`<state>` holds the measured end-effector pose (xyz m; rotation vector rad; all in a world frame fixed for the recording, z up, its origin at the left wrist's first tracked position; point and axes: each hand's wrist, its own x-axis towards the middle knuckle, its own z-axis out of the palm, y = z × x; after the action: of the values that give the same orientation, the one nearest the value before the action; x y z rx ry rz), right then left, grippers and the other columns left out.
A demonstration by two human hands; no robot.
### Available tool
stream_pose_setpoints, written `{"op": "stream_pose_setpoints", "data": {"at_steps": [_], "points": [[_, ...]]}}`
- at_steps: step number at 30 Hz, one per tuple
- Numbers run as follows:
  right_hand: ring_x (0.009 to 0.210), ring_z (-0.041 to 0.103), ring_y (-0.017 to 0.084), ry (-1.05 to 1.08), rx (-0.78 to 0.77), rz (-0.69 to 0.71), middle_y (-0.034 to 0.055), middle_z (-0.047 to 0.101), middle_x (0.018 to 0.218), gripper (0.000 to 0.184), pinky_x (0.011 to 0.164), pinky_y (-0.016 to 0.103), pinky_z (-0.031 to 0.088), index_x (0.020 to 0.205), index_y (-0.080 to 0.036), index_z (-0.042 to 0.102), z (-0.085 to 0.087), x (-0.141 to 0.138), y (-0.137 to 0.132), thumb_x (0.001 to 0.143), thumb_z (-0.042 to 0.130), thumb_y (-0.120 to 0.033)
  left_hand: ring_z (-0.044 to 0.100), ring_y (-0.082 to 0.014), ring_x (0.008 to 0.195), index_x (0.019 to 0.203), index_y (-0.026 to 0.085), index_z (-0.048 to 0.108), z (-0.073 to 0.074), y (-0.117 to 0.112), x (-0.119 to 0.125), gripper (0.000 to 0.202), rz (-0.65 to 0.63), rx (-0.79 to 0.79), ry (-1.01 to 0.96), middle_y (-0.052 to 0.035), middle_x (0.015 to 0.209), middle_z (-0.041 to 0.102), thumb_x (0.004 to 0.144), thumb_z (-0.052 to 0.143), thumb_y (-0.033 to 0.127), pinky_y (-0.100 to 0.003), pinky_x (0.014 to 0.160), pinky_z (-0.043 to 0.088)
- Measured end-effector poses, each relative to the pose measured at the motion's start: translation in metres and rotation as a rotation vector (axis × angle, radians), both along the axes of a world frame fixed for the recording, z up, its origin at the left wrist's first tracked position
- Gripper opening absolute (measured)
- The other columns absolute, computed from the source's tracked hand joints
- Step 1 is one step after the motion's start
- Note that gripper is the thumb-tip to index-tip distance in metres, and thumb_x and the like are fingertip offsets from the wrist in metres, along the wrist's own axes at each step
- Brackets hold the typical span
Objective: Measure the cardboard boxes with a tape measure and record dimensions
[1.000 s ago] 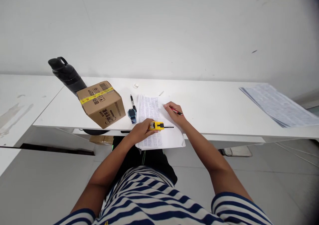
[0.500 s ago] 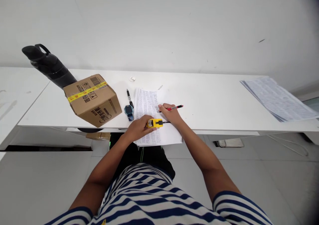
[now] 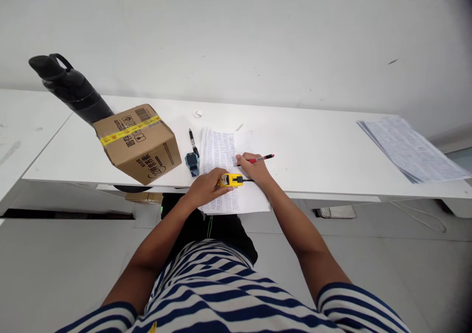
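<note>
My left hand (image 3: 211, 188) is closed around a yellow tape measure (image 3: 231, 180), held over the lower part of a paper sheet (image 3: 218, 148) dense with handwriting. A short dark strip sticks out from the right end of the tape measure toward my right wrist. With its fingers pinched, my right hand (image 3: 254, 167) grips a red pen (image 3: 261, 159) above the paper's right-hand, unwritten part. The pen's tip is too small to tell whether it touches the sheet. Just left of the paper lie a smartwatch (image 3: 192, 163) and a black pen (image 3: 193, 141).
A taped cardboard box (image 3: 142, 146) stands on the white table (image 3: 317, 151) at left, with a black bottle (image 3: 75, 92) behind it. Written sheets (image 3: 413, 146) lie at the far right. A small white object (image 3: 197, 113) sits near the wall.
The whole view has shifted slightly. Both hands keep their holds on the tape measure and the red pen, with hardly any movement over the paper.
</note>
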<state>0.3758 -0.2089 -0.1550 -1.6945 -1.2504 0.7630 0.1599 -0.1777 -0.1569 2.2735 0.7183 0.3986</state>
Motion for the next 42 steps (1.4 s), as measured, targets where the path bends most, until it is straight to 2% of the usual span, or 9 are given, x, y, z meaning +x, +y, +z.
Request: {"op": "stream_pose_setpoints", "data": {"at_steps": [3,7,12,18,21,28,32,37,42], "points": [[0.064,0.053,0.018,0.004,0.022,-0.025,0.0012,0.058,0.059,0.04,0.063,0.033,0.042,0.053,-0.022,0.048,-0.001,0.0,0.0,0.083,0.055,-0.048,0.066,-0.0185,0.082,0.127,0.026,0.051,0.0,0.0,0.0,0.048,0.002,-0.001,0.001,-0.0045,0.119,0.066,0.089,0.057,0.055,-0.032,0.071,0.05],[0.062,0.05,0.017,0.005,-0.009,0.008,0.0004,0.055,0.057,0.04,0.061,0.033,0.04,0.054,-0.022,0.049,0.001,0.0,-0.001,0.083,0.057,-0.048,0.066,-0.0189,0.082,0.127,0.025,0.05,-0.001,-0.001,0.0,0.05,0.007,-0.001,0.007,-0.0046,0.116,0.066,0.089,0.057,0.056,-0.032,0.07,0.049],[0.061,0.049,0.017,0.004,-0.013,-0.021,-0.0013,0.048,0.053,0.038,0.062,0.033,0.039,0.052,-0.022,0.048,0.004,0.0,0.0,0.082,0.056,-0.045,0.066,-0.0187,0.084,0.128,0.026,0.05,-0.003,0.0,0.001,0.05,0.003,0.01,0.004,-0.005,0.122,0.064,0.089,0.056,0.057,-0.032,0.071,0.049],[0.062,0.05,0.016,0.02,0.031,-0.032,0.0002,0.055,0.058,0.043,0.062,0.032,0.039,0.052,-0.023,0.038,0.0,0.0,0.0,0.083,0.057,-0.045,0.067,-0.0195,0.087,0.128,0.025,0.048,-0.003,0.0,0.0,0.05,-0.004,0.009,0.01,-0.0054,0.126,0.064,0.09,0.055,0.058,-0.033,0.071,0.049],[0.059,0.047,0.015,0.021,0.019,0.032,-0.0008,0.052,0.056,0.045,0.06,0.031,0.037,0.052,-0.024,0.035,-0.003,0.001,0.0,0.084,0.057,-0.045,0.067,-0.0197,0.088,0.128,0.025,0.048,-0.002,0.0,0.0,0.049,-0.014,0.008,0.007,-0.0056,0.126,0.063,0.091,0.055,0.057,-0.033,0.073,0.049],[0.056,0.044,0.013,0.045,0.062,0.041,-0.0026,0.046,0.052,0.047,0.056,0.029,0.033,0.052,-0.024,0.031,-0.009,0.003,0.001,0.084,0.058,-0.045,0.068,-0.0196,0.091,0.125,0.024,0.048,0.002,0.001,0.0,0.047,-0.017,-0.002,0.027,-0.0046,0.126,0.064,0.09,0.057,0.055,-0.032,0.073,0.05],[0.053,0.039,0.013,0.028,0.087,-0.011,-0.0044,0.038,0.049,0.048,0.054,0.029,0.03,0.052,-0.024,0.029,-0.011,0.004,0.001,0.084,0.058,-0.044,0.068,-0.02,0.094,0.126,0.025,0.048,0.001,0.001,-0.001,0.047,-0.021,0.004,0.008,-0.0047,0.129,0.063,0.091,0.057,0.055,-0.033,0.077,0.05],[0.056,0.044,0.014,0.025,0.057,0.033,-0.0023,0.048,0.053,0.046,0.056,0.029,0.034,0.051,-0.023,0.036,-0.011,0.005,0.002,0.085,0.057,-0.045,0.067,-0.021,0.097,0.125,0.025,0.049,0.001,0.002,0.0,0.047,-0.028,-0.002,0.009,-0.0053,0.129,0.063,0.091,0.057,0.055,-0.034,0.078,0.05],[0.055,0.041,0.013,0.045,0.075,-0.015,-0.0029,0.046,0.052,0.046,0.056,0.029,0.033,0.051,-0.023,0.032,-0.01,0.004,0.001,0.084,0.058,-0.042,0.067,-0.0194,0.091,0.125,0.024,0.049,0.001,0.002,0.0,0.047,-0.032,-0.014,0.006,-0.0049,0.127,0.063,0.091,0.055,0.056,-0.033,0.075,0.049]]}}
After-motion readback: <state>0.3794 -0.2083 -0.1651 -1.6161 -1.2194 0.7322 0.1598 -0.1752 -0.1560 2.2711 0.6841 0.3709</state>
